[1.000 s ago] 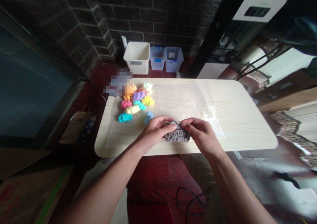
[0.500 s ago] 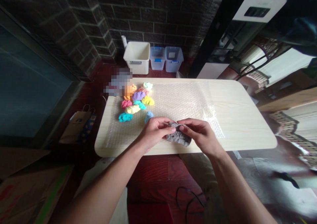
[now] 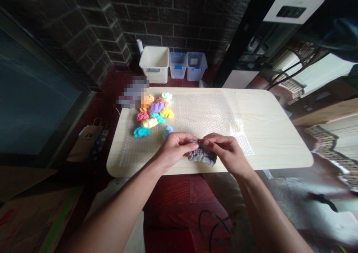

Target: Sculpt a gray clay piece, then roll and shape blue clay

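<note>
Head view: left hand (image 3: 173,149) and right hand (image 3: 228,151) pinch a grey bumpy piece (image 3: 203,158) between thumbs and fingers over the bubble wrap's (image 3: 201,109) near edge, likely gripping both sides to steady it. Coloured lumps (image 3: 156,108) sit on the wrap's left, presumably leaving elbow room.

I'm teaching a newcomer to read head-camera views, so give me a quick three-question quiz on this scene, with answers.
1. Multiple choice: what colour is the textured piece held between the left hand and the right hand? A) yellow B) grey C) orange
2. True or false: the light-blue lump lies on the bubble wrap.
3. Count: how many bins stand beyond the table?

Key: 1. B; 2. True; 3. Three, one white and two translucent.
</note>
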`<control>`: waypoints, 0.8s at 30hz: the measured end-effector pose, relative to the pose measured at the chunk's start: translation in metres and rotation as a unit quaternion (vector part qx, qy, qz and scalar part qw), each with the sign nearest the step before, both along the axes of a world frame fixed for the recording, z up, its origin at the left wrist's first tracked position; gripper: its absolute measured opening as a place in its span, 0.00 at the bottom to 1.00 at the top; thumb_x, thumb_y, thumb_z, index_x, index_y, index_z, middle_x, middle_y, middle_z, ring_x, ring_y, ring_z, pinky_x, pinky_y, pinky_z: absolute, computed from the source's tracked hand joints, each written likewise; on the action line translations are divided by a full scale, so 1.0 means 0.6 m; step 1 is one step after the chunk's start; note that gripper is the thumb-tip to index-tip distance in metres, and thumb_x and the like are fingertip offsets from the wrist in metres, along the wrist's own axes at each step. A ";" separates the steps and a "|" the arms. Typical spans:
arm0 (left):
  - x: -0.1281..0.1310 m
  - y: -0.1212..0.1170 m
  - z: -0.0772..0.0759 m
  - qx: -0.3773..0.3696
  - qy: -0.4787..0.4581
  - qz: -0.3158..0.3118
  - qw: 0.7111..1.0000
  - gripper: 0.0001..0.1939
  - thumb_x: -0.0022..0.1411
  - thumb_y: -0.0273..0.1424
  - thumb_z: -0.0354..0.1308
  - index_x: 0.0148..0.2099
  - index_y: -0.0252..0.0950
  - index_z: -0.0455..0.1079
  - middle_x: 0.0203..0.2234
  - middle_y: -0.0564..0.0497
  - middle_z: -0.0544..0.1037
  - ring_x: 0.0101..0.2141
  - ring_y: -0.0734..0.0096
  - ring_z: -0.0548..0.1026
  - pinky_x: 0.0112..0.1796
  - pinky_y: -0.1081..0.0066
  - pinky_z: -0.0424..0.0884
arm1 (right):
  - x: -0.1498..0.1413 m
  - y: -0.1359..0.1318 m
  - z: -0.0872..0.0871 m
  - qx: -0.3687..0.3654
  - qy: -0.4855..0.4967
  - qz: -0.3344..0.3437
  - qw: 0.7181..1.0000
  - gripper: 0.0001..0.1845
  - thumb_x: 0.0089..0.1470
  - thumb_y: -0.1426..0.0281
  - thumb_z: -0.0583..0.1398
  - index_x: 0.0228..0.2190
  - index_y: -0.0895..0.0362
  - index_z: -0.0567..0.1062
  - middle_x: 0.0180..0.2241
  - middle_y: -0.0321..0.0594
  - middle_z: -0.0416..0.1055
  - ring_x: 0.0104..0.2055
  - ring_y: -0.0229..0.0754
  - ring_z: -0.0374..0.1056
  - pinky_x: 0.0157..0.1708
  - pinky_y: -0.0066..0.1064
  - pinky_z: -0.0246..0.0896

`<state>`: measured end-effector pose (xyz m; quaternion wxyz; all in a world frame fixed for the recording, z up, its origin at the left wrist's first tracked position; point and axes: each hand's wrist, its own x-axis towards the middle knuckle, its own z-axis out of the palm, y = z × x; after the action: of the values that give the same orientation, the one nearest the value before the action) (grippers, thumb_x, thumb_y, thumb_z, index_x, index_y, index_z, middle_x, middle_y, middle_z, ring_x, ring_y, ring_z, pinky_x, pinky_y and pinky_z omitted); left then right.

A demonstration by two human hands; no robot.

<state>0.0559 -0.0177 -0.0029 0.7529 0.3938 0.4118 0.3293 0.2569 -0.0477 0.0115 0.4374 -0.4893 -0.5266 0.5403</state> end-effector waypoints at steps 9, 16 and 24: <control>0.000 0.001 0.003 -0.057 -0.035 0.019 0.998 0.18 0.51 0.42 0.76 0.38 0.33 0.83 0.31 0.47 0.82 0.29 0.72 0.76 0.28 0.74 0.68 | 0.002 -0.002 0.003 0.046 -0.045 0.013 0.998 0.12 0.60 0.59 0.69 0.33 0.54 0.88 0.37 0.46 0.80 0.39 0.47 0.74 0.39 0.39 0.69; 0.000 0.001 0.001 -0.059 -0.011 0.026 0.998 0.19 0.47 0.40 0.79 0.38 0.32 0.85 0.31 0.44 0.84 0.29 0.72 0.76 0.30 0.73 0.69 | -0.003 -0.003 0.000 0.059 -0.074 0.019 0.995 0.14 0.61 0.57 0.69 0.33 0.54 0.88 0.37 0.47 0.81 0.38 0.48 0.75 0.39 0.40 0.70; 0.001 -0.001 0.000 0.043 0.035 0.002 0.998 0.12 0.56 0.34 0.72 0.41 0.32 0.85 0.31 0.46 0.85 0.28 0.72 0.77 0.29 0.73 0.70 | -0.007 0.003 -0.007 -0.127 -0.003 0.005 0.992 0.25 0.48 0.48 0.74 0.31 0.60 0.87 0.23 0.40 0.77 0.25 0.38 0.66 0.24 0.31 0.60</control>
<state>0.0568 -0.0184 -0.0029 0.7202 0.4359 0.4239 0.3341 0.2529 -0.0457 0.0073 0.3674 -0.5398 -0.4575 0.6036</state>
